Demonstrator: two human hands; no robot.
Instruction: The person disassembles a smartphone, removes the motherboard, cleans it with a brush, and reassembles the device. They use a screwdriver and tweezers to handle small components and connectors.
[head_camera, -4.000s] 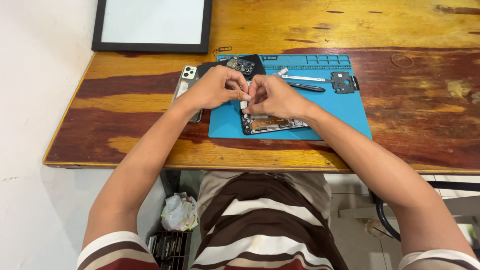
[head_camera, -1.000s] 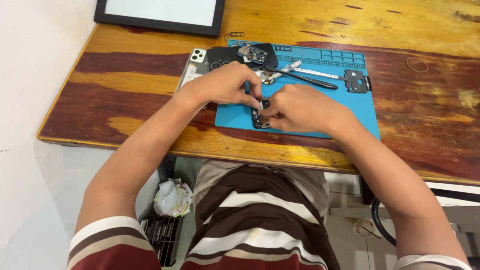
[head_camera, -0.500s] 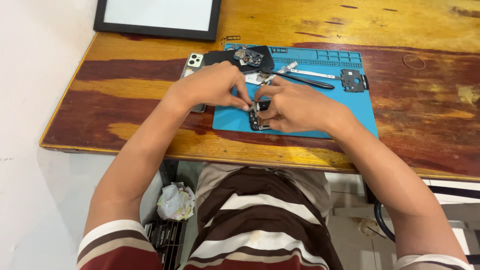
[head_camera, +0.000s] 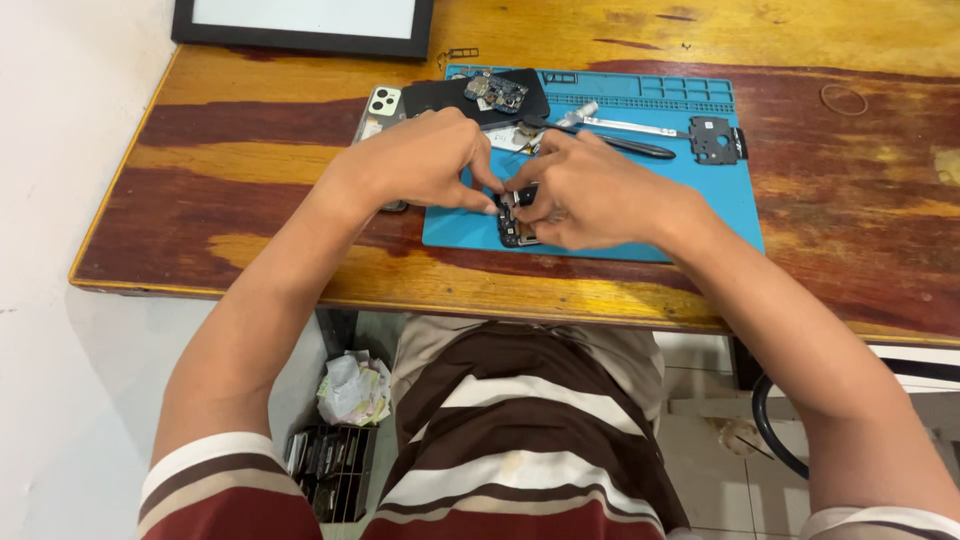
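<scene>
Two bare hands meet near the blue mat's (head_camera: 700, 215) front edge: left hand (head_camera: 425, 160) pinches a small dark part; right hand (head_camera: 590, 195) grips the opened phone (head_camera: 512, 232) beneath; a circuit board (head_camera: 495, 92) and metal bracket (head_camera: 715, 138) lie removed along the mat's rear edge, so disassembly seems well underway.

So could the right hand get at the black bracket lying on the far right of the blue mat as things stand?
Probably yes: the black bracket lies uncovered on the blue mat, beyond the right hand, though that hand is busy on the opened phone.
</scene>
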